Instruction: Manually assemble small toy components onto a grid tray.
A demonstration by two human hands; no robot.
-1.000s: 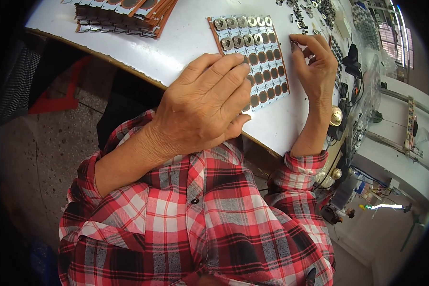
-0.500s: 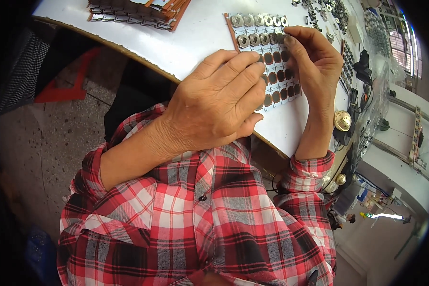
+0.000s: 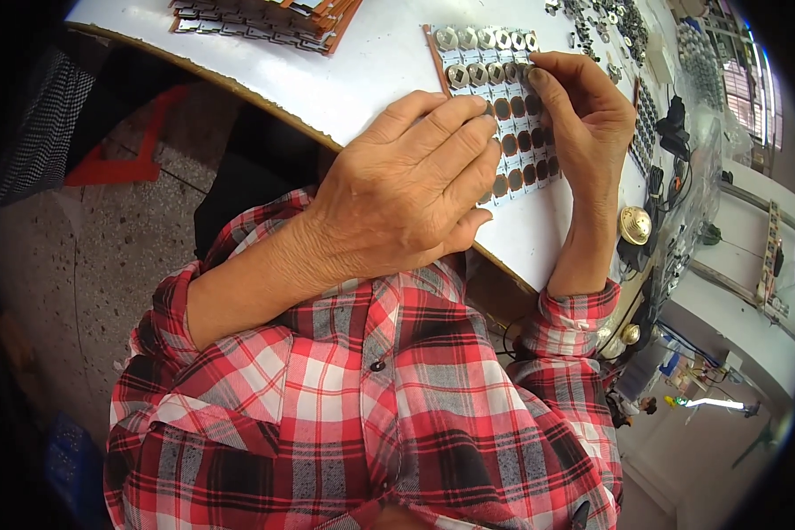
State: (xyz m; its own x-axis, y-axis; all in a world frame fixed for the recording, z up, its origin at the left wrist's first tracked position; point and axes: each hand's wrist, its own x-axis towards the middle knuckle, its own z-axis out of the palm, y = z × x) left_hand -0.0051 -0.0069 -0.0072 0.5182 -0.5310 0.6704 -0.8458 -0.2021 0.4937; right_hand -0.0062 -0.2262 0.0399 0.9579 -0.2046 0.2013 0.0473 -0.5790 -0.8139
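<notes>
On the white table lies a panel of small joined circuit boards [image 3: 508,159] with orange edge strips. Its two far rows carry silvery round metal pieces [image 3: 477,74]; the nearer rows show dark round spots ringed in orange. My left hand [image 3: 415,177] lies over the panel's left side, fingers stretched out and fingertips resting on it, covering part of the nearer rows. At the right end of the second row, the thumb and forefinger of my right hand [image 3: 587,110] pinch a small round metal piece [image 3: 526,72], partly hidden by the fingertips.
A stack of orange-edged panels [image 3: 265,25] sits at the far left of the table [image 3: 274,84]. Loose small metal parts [image 3: 605,26] are scattered at the far right. Another filled panel [image 3: 645,124], black cables [image 3: 674,128] and a gold-coloured dome [image 3: 634,224] lie right of my right hand.
The view has shifted slightly, so the panel appears a little further right. Both hands hold nearly the same pose, with the right fingertips still at the end of the second row.
</notes>
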